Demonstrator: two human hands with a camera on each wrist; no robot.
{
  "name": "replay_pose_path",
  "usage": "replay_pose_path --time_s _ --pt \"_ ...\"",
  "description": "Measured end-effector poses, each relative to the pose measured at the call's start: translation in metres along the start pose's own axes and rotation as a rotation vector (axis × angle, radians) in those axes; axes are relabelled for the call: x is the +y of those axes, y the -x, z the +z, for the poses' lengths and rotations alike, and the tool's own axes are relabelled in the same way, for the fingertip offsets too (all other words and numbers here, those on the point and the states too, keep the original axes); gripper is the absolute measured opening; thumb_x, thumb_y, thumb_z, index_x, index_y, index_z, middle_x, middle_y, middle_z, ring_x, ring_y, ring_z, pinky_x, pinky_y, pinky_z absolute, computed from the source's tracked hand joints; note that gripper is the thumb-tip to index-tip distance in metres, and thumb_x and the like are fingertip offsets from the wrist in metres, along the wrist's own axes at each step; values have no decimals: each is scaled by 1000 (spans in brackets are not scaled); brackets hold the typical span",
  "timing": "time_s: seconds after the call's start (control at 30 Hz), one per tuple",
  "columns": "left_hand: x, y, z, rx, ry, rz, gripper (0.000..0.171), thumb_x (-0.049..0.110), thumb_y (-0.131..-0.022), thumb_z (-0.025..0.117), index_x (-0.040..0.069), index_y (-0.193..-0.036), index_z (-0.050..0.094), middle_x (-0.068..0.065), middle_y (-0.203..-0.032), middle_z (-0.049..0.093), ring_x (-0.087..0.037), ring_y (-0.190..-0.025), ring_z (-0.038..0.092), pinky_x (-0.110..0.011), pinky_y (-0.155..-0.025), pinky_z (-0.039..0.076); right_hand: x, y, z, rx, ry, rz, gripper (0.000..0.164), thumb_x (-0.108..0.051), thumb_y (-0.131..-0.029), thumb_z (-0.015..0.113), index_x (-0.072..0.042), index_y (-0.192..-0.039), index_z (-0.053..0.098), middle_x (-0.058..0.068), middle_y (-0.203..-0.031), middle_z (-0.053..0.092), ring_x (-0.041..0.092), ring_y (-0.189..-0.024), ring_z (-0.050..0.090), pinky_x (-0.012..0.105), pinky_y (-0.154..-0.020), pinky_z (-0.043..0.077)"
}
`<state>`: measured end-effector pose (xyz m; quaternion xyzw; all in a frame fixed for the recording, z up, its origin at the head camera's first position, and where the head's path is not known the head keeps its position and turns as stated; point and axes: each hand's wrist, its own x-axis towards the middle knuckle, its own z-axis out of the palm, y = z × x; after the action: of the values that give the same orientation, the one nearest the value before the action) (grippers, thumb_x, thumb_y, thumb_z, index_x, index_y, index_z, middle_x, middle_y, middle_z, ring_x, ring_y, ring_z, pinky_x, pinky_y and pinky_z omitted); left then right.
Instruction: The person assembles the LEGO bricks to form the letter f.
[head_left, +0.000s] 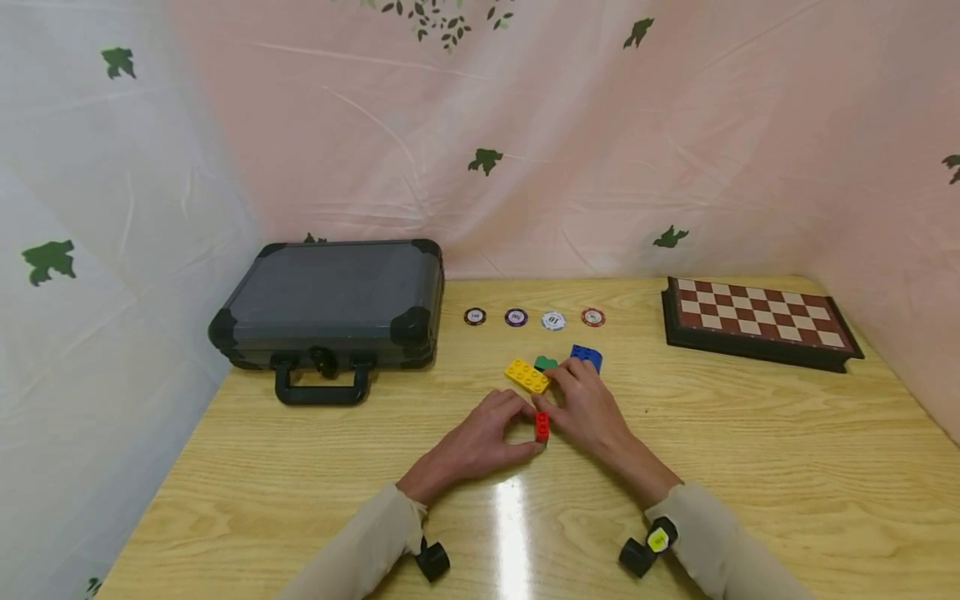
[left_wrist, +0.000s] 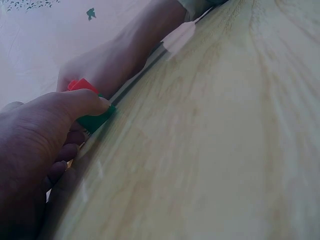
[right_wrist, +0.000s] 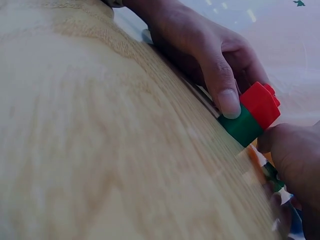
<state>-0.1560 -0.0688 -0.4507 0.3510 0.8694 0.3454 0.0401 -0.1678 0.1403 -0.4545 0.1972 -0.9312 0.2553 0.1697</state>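
Note:
A red toy brick (head_left: 542,422) sits stacked on a green toy brick (right_wrist: 242,128), low on the table. My left hand (head_left: 486,437) pinches this stack, its thumb (right_wrist: 229,102) pressed on the green lower brick. Just beyond lies a yellow toy brick (head_left: 527,377), whose right end my right hand (head_left: 588,408) pinches between thumb and index finger. Another green brick (head_left: 545,363) lies behind the yellow one. A blue brick (head_left: 587,357), partly hidden by the right hand's fingers, is at the back right of the group.
A grey case (head_left: 337,292) with a black handle stands at the back left. Several poker chips, among them a red-rimmed chip (head_left: 592,317), lie in a row behind the bricks. A folded chessboard (head_left: 761,321) is at the back right. Patterned cloth (head_left: 570,125) hangs behind the table.

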Motion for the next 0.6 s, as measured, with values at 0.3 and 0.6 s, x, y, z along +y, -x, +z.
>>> replay_pose_path --time_s 0.3,0.6 --pt "0 0 0 -4 7 -9 24 30 -94 79 18 -110 67 8 -112 62 -13 -108 52 -33 -97 45 0 2 -4 33 -46 -10 38 -24 -87 83 3 -113 72 9 -102 61 26 -92 51 39 -76 46" --pt "1 0 0 -10 12 -25 24 30 -94 78 18 -110 67 8 -112 62 -13 -107 52 -33 -96 45 3 6 -9 23 -105 16 38 -22 -88 83 3 -114 72 9 -104 63 25 -94 54 41 -80 50"
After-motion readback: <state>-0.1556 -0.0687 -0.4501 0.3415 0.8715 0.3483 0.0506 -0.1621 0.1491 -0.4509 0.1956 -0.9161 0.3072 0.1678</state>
